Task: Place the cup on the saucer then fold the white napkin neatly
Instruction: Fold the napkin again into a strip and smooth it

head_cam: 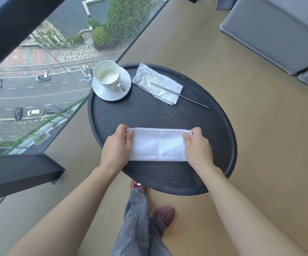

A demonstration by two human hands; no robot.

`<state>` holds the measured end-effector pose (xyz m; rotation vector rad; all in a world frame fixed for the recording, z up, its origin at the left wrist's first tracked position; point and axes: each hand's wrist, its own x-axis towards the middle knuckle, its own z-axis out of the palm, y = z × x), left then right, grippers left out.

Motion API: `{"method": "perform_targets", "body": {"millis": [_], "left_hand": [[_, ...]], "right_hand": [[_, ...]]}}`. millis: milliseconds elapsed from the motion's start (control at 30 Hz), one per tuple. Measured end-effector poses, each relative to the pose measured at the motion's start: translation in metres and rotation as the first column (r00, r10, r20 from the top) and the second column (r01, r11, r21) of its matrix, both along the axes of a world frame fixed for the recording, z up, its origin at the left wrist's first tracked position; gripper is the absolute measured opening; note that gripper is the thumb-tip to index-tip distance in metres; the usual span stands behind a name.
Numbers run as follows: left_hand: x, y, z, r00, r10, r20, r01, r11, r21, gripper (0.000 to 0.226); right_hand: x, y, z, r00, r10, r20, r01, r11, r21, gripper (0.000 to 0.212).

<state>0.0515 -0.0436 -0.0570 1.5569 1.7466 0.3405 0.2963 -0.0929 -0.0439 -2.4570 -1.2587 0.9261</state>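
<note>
A white cup [107,74] stands upright on the white saucer [110,94] at the far left of the round black table [168,111], its handle pointing toward me and to the right. The white napkin [158,145] lies near the table's front as a folded rectangle. My left hand [117,145] pinches its upper left corner and my right hand [197,146] pinches its upper right corner, thumbs on top of the cloth. The upper edge is lifted slightly off the surface.
A crumpled white wrapper [156,83] lies at the back of the table with a thin dark stick [192,99] across it. A glass wall [38,89] borders the table on the left. Grey cushioned seats [278,32] stand at the back right. My legs and red shoes [163,215] are below the table.
</note>
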Motion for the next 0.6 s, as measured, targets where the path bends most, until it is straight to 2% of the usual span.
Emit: {"method": "perform_targets", "body": {"millis": [67, 133, 233, 300, 367, 467, 600], "left_hand": [[0.002, -0.004, 0.001, 0.997, 0.006, -0.077, -0.004, 1.0, 0.023, 0.022], [0.003, -0.012, 0.002, 0.981, 0.015, -0.194, 0.009, 0.992, 0.125, 0.046], [0.016, -0.036, 0.007, 0.936, -0.083, -0.342, 0.21, 0.911, 0.354, 0.065], [0.034, -0.047, 0.002, 0.883, -0.276, -0.38, 0.417, 0.834, 0.362, 0.066], [0.049, -0.052, -0.006, 0.807, -0.426, -0.41, 0.557, 0.78, 0.285, 0.064], [0.051, -0.05, -0.019, 0.734, -0.499, -0.46, 0.628, 0.756, 0.182, 0.064], [0.024, -0.045, -0.031, 0.693, -0.495, -0.525, 0.649, 0.744, 0.156, 0.078]], "right_hand": [[-0.006, -0.004, 0.001, 0.997, -0.02, 0.078, 0.016, 0.998, 0.055, 0.019], [-0.01, -0.015, 0.002, 0.974, -0.018, 0.228, -0.031, 0.977, 0.212, 0.02], [-0.024, -0.034, 0.001, 0.918, 0.104, 0.383, -0.237, 0.918, 0.317, 0.037], [-0.036, -0.039, -0.007, 0.886, 0.29, 0.362, -0.399, 0.875, 0.275, 0.051], [-0.047, -0.039, -0.017, 0.844, 0.425, 0.328, -0.503, 0.84, 0.205, 0.057], [-0.047, -0.036, -0.028, 0.799, 0.499, 0.337, -0.55, 0.832, 0.071, 0.062], [-0.021, -0.045, -0.033, 0.776, 0.492, 0.395, -0.525, 0.851, -0.027, 0.071]]}}
